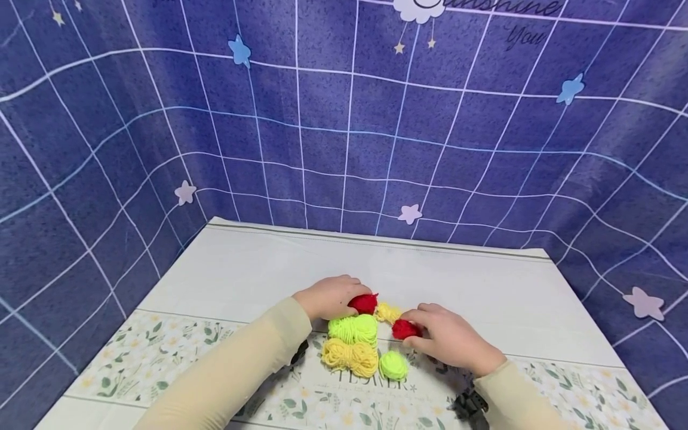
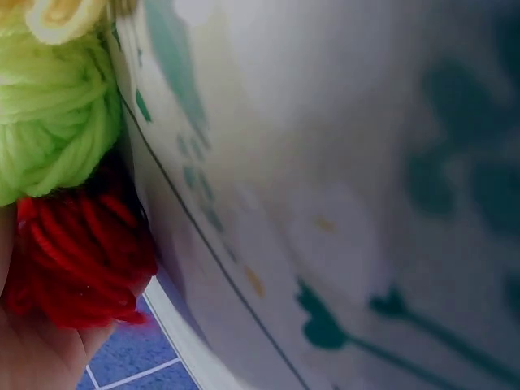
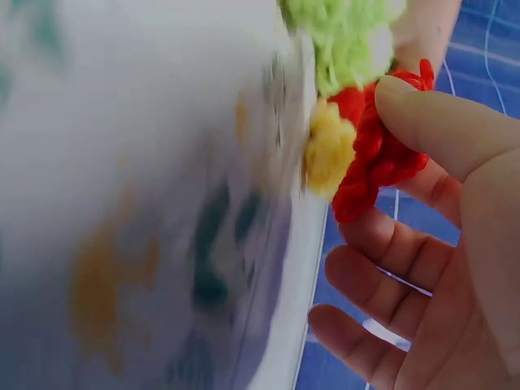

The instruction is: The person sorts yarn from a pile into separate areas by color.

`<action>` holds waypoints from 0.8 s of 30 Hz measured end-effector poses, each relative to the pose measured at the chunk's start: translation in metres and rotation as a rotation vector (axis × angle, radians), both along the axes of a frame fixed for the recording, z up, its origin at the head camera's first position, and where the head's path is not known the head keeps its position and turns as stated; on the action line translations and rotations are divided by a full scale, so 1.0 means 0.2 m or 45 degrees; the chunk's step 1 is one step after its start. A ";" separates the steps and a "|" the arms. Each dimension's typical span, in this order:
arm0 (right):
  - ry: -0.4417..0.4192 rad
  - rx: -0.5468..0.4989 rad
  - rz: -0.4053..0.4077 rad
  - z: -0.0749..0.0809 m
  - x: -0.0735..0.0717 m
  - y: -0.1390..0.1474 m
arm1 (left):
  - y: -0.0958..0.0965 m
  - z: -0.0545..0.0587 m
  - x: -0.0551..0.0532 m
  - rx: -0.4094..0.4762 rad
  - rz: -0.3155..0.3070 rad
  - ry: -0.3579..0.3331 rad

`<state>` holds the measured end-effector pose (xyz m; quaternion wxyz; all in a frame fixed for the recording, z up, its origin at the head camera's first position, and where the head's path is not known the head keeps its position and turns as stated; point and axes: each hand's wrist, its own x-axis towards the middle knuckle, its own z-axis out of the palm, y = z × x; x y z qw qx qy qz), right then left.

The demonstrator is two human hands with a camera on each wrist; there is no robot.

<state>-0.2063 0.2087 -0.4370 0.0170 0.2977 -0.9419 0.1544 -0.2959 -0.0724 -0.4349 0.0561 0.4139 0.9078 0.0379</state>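
Note:
My left hand (image 1: pixel 329 297) grips a red yarn bundle (image 1: pixel 364 303) at the back of the group; the left wrist view shows the palm behind its red strands (image 2: pixel 77 264). Between thumb and fingers, my right hand (image 1: pixel 450 337) pinches a smaller red yarn bundle (image 1: pixel 404 329), held apart from the tabletop in the right wrist view. A small yellow yarn bundle (image 1: pixel 387 312) lies between the two red ones. In front of the left red bundle sit a lime-green skein (image 1: pixel 353 329) and then a yellow skein (image 1: pixel 350 357). A small lime-green ball (image 1: pixel 394 365) is beside the yellow skein.
All the yarn is on a white table (image 1: pixel 457 280) with a floral printed band across its front part. A blue curtain (image 1: pixel 322 149) with grid lines and stars surrounds the back and sides. A black wrist mount (image 1: pixel 470 406) sits under the right forearm.

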 end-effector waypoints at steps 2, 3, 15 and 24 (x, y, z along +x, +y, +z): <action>0.005 -0.011 -0.031 0.00 0.00 0.04 | 0.00 0.01 0.00 -0.001 0.000 -0.003; 0.004 -0.013 -0.046 0.00 -0.01 0.06 | 0.00 0.01 0.00 -0.001 -0.002 -0.004; 0.016 -0.017 -0.227 -0.01 -0.02 0.33 | -0.01 0.01 0.01 0.005 0.008 -0.041; -0.041 -0.028 -0.359 -0.03 -0.02 0.50 | -0.02 0.02 0.02 0.014 0.021 -0.065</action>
